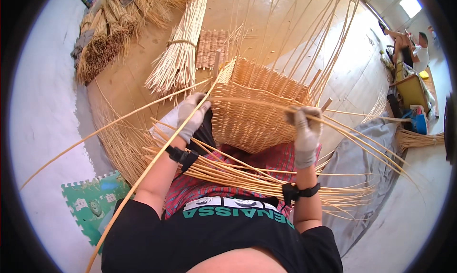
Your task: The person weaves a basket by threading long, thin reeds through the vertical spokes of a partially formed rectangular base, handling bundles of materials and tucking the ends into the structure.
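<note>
A rectangular woven wicker basket [252,116], with tall stakes rising from its far side, rests tilted at my lap. My left hand [193,111], in a pale glove, is closed at its left edge on a long wicker rod [157,158] that runs down past my left arm. My right hand [307,125], also gloved and slightly blurred, grips several thin rods [354,137] at the basket's right side, with a motion-smeared strand stretching leftward across the weave. Across my lap lies a loose bunch of rods [238,175]. My left fingertips are partly hidden.
Tied wicker bundles [176,59] and a woven panel [212,47] lie beyond the basket. A green foam mat [93,204] is at lower left, a grey cloth [357,178] at right. Another person [412,49] sits at upper right near a blue container [416,123].
</note>
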{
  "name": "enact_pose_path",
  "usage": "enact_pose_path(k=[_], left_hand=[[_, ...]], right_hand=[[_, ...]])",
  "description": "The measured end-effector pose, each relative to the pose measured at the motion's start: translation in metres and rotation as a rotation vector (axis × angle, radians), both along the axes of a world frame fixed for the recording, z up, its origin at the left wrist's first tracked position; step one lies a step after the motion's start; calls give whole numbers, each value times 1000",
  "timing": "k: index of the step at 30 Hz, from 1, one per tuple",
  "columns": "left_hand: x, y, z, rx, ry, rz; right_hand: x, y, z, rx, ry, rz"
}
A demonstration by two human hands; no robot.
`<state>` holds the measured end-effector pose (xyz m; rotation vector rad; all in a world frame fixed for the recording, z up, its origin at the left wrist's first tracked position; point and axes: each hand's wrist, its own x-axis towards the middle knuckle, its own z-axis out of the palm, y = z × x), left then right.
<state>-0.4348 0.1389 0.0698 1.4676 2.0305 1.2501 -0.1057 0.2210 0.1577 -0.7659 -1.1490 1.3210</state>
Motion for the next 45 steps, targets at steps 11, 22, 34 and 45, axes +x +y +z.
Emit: enact_pose_path(k=[11,22,34,45], left_hand=[[-23,77,-2,-107,180,210],[-3,94,2,-125,-162,223],[6,84,-10,-175,-212,139],[48,141,5,-273,-149,-36]], right_hand=[[9,21,-77,-172,44,-247],[-16,34,-102,-265,84,-222],[6,88,-65,-251,-224,13],[2,109,-60,-241,-269,57]])
